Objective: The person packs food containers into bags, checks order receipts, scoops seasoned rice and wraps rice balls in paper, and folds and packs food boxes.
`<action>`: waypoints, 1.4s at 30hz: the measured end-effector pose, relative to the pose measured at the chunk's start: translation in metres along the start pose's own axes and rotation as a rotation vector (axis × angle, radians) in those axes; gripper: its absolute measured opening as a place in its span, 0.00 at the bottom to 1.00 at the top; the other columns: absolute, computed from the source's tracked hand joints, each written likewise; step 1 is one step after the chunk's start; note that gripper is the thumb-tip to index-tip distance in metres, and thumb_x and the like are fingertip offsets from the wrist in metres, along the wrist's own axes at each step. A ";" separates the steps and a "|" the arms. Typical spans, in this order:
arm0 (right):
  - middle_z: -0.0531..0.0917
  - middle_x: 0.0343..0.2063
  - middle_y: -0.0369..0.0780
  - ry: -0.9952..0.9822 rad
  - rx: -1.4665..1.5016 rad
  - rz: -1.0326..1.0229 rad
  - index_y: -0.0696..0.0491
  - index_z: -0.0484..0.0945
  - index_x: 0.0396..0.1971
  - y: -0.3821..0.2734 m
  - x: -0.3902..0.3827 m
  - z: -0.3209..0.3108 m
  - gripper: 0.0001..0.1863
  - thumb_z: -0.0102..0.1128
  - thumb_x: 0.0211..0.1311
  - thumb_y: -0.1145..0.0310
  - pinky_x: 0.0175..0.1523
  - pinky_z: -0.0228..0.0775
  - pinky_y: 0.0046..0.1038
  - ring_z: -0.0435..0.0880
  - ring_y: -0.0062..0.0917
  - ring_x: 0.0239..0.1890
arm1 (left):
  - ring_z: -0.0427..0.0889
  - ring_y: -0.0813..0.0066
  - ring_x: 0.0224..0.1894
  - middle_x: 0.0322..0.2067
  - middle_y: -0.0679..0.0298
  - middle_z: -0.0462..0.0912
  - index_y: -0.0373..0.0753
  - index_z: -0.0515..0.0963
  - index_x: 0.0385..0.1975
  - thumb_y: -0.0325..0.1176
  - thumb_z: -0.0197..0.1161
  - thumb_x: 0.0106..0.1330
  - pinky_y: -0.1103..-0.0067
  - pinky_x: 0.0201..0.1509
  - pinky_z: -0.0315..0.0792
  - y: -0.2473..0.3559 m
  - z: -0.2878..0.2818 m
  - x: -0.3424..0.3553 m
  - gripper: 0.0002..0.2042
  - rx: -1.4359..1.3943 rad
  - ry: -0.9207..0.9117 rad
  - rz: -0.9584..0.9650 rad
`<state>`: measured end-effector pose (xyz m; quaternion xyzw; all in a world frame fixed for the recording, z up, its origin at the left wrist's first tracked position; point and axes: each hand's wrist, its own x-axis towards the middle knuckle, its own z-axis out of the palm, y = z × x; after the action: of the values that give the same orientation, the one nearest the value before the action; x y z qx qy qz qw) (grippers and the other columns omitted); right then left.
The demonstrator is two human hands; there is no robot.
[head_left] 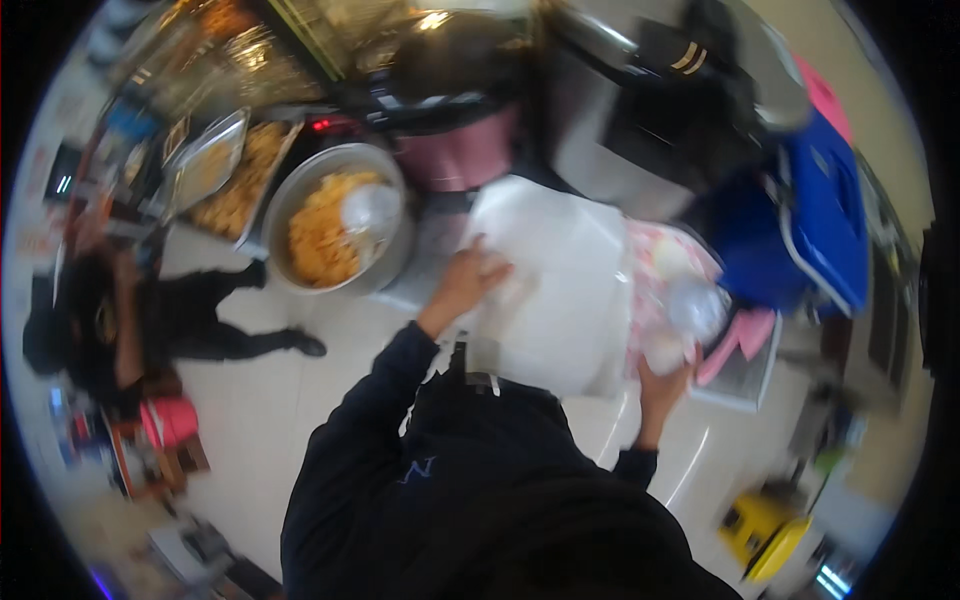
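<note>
A white rectangular sheet (pixel 555 290), possibly paper or a thin board, lies on the work surface in front of me. My left hand (pixel 468 288) rests on its left edge with the fingers stretched out. At the near edge of a pink-and-white patterned tray or cloth (pixel 645 262), my right hand (pixel 664 392) has its fingers curled about a pale rounded thing (pixel 665 352), too blurred to name. A clear, rounded bowl or cover (pixel 695 308) sits just beyond that hand. The pink-handled utensil (pixel 738 348) lies beside it, to the right.
A metal bowl (pixel 395 175) of orange-yellow food with a clear ladle-like scoop (pixel 370 212) stands at left. Behind are a pink pot (pixel 460 150), a large metal pot (pixel 585 135) and a blue bin (pixel 825 215). Another person (pixel 200 315) stands at far left.
</note>
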<state>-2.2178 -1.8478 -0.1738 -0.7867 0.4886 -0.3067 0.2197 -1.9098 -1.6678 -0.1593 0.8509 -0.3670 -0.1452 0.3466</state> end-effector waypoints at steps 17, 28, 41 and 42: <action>0.69 0.49 0.50 -0.474 0.059 -0.403 0.57 0.62 0.54 -0.075 0.024 0.137 0.48 0.75 0.26 0.61 0.59 0.55 0.41 0.65 0.45 0.53 | 0.68 0.56 0.50 0.45 0.50 0.70 0.32 0.63 0.52 0.39 0.52 0.64 0.67 0.55 0.61 -0.022 -0.058 -0.139 0.21 -0.305 0.311 0.196; 0.74 0.43 0.39 -0.804 0.023 0.247 0.56 0.68 0.51 -0.134 0.059 0.084 0.34 0.47 0.57 0.40 0.49 0.66 0.30 0.72 0.25 0.44 | 0.76 0.67 0.41 0.37 0.58 0.78 0.40 0.68 0.48 0.43 0.51 0.66 0.73 0.45 0.69 -0.162 -0.120 -0.350 0.16 -0.718 -0.096 -0.216; 0.80 0.23 0.39 -0.853 -0.364 -0.097 0.60 0.78 0.37 -0.132 0.083 0.116 0.35 0.47 0.54 0.38 0.28 0.69 0.26 0.76 0.24 0.23 | 0.76 0.73 0.42 0.38 0.60 0.76 0.38 0.68 0.49 0.40 0.53 0.65 0.77 0.45 0.70 -0.135 -0.142 -0.253 0.17 -0.817 -0.128 0.025; 0.82 0.27 0.41 -0.841 -0.236 -0.020 0.63 0.79 0.36 -0.136 0.080 0.111 0.33 0.57 0.52 0.42 0.37 0.70 0.26 0.78 0.24 0.29 | 0.76 0.72 0.42 0.39 0.60 0.76 0.37 0.67 0.49 0.40 0.53 0.65 0.77 0.45 0.70 -0.120 -0.145 -0.231 0.17 -0.766 -0.138 0.144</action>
<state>-2.0276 -1.8576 -0.1442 -0.8675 0.3809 0.0959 0.3053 -1.9331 -1.3709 -0.1403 0.6204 -0.3675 -0.3037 0.6227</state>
